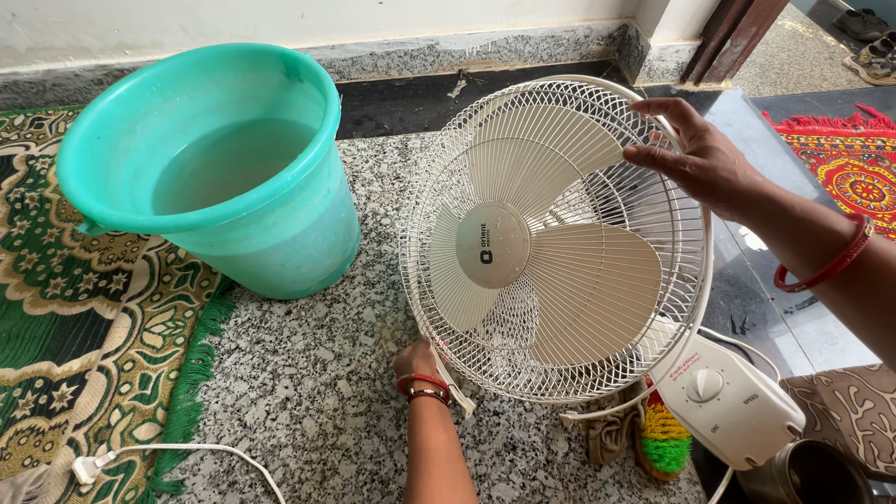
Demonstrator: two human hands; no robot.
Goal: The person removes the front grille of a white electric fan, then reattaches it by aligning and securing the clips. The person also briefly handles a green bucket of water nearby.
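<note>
Head view, looking down at a speckled stone floor (317, 392). One green patterned rug (65, 327) at the left, one red rug (854, 168) far right. One big teal bucket (215, 168) of water just beside one white fan (555, 243), lying tilted, three blades inside its wire cage. Right hand (695, 159) open, fingers on the cage's top rim. Left hand (417, 359) closed on the bottom rim. One bright brush (665, 439) and one white plug (86, 467) nearby.

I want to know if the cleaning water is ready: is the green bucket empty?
No, the green bucket holds water well up its inside, standing on the floor beside the white fan.
</note>
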